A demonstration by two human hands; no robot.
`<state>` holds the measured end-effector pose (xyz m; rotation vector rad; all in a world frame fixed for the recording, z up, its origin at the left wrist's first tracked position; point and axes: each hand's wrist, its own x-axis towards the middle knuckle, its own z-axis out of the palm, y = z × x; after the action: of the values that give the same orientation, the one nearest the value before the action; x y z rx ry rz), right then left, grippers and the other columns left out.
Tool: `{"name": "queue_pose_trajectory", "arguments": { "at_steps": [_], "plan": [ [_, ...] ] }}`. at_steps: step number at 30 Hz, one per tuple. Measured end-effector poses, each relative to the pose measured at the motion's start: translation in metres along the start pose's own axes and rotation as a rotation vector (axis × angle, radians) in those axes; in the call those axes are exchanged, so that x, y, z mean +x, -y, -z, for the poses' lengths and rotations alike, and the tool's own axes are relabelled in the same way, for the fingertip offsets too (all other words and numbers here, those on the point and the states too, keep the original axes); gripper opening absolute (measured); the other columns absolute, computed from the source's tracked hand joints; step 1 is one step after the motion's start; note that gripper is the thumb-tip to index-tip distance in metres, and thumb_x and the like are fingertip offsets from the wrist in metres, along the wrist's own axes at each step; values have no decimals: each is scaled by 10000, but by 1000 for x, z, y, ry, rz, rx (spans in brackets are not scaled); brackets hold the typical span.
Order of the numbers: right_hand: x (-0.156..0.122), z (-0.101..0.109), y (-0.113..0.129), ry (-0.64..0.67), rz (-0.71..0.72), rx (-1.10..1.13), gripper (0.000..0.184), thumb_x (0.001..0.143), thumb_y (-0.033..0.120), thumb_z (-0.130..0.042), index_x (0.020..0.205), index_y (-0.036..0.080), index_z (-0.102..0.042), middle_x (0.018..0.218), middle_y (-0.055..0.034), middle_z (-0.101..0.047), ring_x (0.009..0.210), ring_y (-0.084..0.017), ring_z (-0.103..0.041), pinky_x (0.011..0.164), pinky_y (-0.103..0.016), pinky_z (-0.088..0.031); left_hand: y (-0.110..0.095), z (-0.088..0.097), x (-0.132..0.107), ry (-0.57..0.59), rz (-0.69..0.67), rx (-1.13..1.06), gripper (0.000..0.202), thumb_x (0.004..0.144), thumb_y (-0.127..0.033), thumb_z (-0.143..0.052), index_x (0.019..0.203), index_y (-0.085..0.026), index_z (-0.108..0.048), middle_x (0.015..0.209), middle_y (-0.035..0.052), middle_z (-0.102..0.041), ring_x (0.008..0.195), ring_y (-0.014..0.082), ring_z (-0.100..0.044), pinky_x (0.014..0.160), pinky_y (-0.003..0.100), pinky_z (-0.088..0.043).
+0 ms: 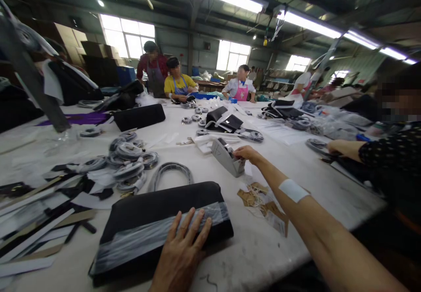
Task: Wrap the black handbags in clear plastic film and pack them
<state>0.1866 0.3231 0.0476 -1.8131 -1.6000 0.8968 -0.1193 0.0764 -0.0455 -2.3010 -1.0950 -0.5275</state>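
Note:
My left hand (pixel 184 250) lies flat on a black bag (pixel 154 203), fingers slightly spread, holding nothing. A strip of clear, wrinkled film (pixel 141 236) runs across the bag's front, partly under my fingers. A grey wrapped handle loop (pixel 173 165) sticks out behind the bag. My right hand (pixel 247 153) reaches forward, its fingers closed at the front end of a grey tape dispenser (pixel 225 160). Any strip of tape between those fingers is too small to make out. Brown paper tags with white strings (pixel 259 199) lie in a pile below my right forearm.
Coiled grey wrapped straps (pixel 130 158) are heaped left of the middle. Black, white and brown strips (pixel 39 226) cover the left side. Another black bag (pixel 140 117) lies farther back. A co-worker's arm (pixel 345 148) is at the right; several people work across the table.

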Motion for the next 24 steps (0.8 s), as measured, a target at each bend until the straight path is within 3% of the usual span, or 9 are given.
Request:
{"name": "queue_pose_trajectory", "arguments": {
  "at_steps": [7, 13, 16, 20, 24],
  "plan": [
    [-26, 29, -8, -112, -45, 47, 184, 909, 288, -617, 825, 125, -630, 695, 26, -600, 544, -70, -524, 518, -198, -442, -1, 2, 2, -23, 0, -30, 531, 911, -253, -496, 1436, -290, -422, 1468, 9, -480, 1296, 278, -489, 1068, 476, -363],
    [-60, 16, -43, -76, -233, -49, 219, 934, 350, -597, 900, 135, -624, 803, 5, -628, 608, -91, -567, 551, -230, -493, -1, 3, 3, -22, 1, -33, 530, 893, -235, -520, 1417, -274, -449, 1442, 25, -509, 1273, 298, -514, 1014, 507, -426],
    [-72, 12, -46, -44, -219, -53, 235, 900, 329, -626, 771, 132, -626, 689, 13, -610, 558, -90, -537, 532, -223, -451, -2, 6, 4, 12, 11, -61, 536, 877, -234, -556, 1404, -269, -464, 1433, 30, -518, 1266, 304, -522, 999, 515, -450],
    [-104, 7, -24, 105, -82, 33, 213, 789, 331, -684, 709, 134, -671, 634, -6, -634, 567, -96, -532, 558, -215, -418, -5, 11, 6, 58, 58, -129, 525, 887, -271, -582, 1399, -287, -466, 1448, 17, -503, 1290, 298, -498, 1033, 525, -428],
    [-160, -20, 20, 465, 137, 94, 270, 736, 420, -703, 785, 155, -720, 671, -15, -673, 620, -127, -574, 578, -223, -429, -6, 12, 7, 71, 90, -168, 477, 928, -311, -548, 1398, -297, -471, 1449, 14, -503, 1305, 287, -480, 1069, 512, -389]
  ]
}}
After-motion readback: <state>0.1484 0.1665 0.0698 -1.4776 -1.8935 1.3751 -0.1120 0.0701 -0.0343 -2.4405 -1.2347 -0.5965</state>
